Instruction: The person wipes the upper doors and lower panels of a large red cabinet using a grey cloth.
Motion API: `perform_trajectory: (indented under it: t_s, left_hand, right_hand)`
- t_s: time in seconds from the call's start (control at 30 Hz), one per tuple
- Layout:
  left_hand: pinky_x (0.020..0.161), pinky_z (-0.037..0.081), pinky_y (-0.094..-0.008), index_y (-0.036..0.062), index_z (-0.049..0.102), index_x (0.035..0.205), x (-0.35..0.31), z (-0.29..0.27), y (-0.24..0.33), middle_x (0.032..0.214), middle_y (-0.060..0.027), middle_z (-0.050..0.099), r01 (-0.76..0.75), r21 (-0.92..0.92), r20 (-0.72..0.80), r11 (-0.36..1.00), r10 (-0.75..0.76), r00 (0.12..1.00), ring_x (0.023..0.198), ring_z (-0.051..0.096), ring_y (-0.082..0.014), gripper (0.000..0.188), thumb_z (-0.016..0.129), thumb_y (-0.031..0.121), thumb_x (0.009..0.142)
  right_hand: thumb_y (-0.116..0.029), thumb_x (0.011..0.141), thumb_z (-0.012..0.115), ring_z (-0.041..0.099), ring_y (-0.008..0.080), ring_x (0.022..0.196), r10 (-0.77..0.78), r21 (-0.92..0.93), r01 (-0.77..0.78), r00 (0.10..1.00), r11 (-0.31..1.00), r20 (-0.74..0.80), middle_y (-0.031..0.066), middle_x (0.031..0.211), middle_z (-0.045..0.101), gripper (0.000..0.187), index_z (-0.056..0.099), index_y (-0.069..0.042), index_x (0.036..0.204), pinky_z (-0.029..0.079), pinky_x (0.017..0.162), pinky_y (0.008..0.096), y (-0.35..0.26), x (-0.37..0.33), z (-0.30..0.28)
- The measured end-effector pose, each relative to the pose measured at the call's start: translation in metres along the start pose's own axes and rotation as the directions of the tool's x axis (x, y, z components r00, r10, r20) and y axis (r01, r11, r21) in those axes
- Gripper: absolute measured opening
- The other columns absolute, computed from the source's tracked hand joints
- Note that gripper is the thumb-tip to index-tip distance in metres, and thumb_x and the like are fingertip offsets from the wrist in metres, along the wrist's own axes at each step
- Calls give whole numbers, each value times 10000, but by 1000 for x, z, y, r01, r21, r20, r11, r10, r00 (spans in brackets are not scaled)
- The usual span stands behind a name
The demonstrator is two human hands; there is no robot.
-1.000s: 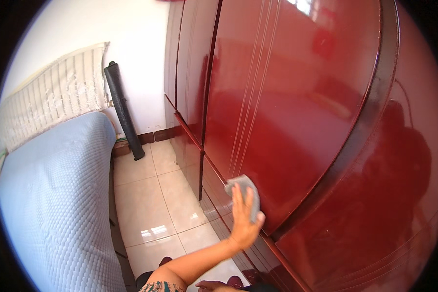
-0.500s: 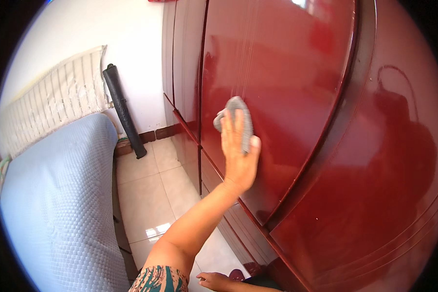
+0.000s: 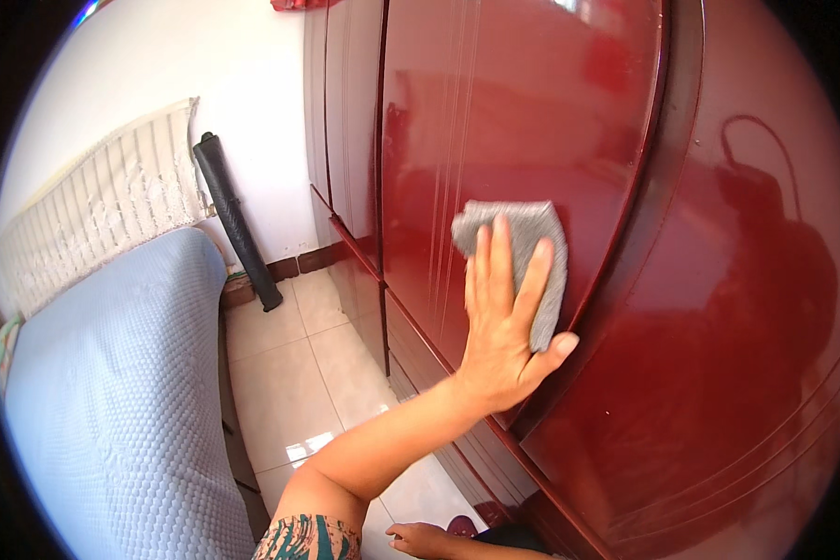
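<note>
My left hand presses a grey cloth flat against the glossy dark red wardrobe door. Its fingers are spread over the cloth, and the thumb sticks out to the right, by the door's edge. Part of the cloth is folded over at its upper left. Low in the picture, my right hand hangs away from the wardrobe with its fingers loosely out. Nothing shows in it, though it is small and partly cut off by the lower edge.
At left stands a bed with a light blue quilted cover and a pale fabric-covered headboard. A long black rolled case leans on the white wall. Pale floor tiles run between bed and wardrobe. A dark red shoe shows below.
My left hand has slid right across the door with the cloth, toward the door's right edge. The cloth lies more spread out now, and the fingers are wider apart. My right hand has barely moved.
</note>
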State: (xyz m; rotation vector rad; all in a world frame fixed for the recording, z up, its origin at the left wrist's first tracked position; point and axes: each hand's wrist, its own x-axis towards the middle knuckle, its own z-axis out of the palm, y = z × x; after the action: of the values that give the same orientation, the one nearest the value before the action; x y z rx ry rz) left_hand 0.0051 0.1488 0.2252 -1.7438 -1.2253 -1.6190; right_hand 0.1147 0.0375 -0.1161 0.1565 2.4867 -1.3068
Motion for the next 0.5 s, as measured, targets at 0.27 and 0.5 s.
perform_trajectory:
  t_s: [0.27,0.5]
  left_hand:
    - [1149,69,-486,164,213,1507,68,-15,-78,1563,-204,74,185,-48,-192,982,-191,963,1447,47,-367,626,417,438,982]
    - [1157,-16,-436,72,63,1514,-50,-2,-134,1571,-185,-61,445,-141,-105,885,-460,882,1453,-84,-317,645,273,420,1012]
  right_hand:
    - [-324,913,495,581,383,1061,11,5,-11,999,1000,40,233,1097,623,420,522,-23,1205,446,905,462,-21,-10,-13]
    - [-335,926,489,572,380,1084,13,-11,-12,995,1000,96,229,1143,609,437,499,-29,1239,446,912,460,-25,-6,-18]
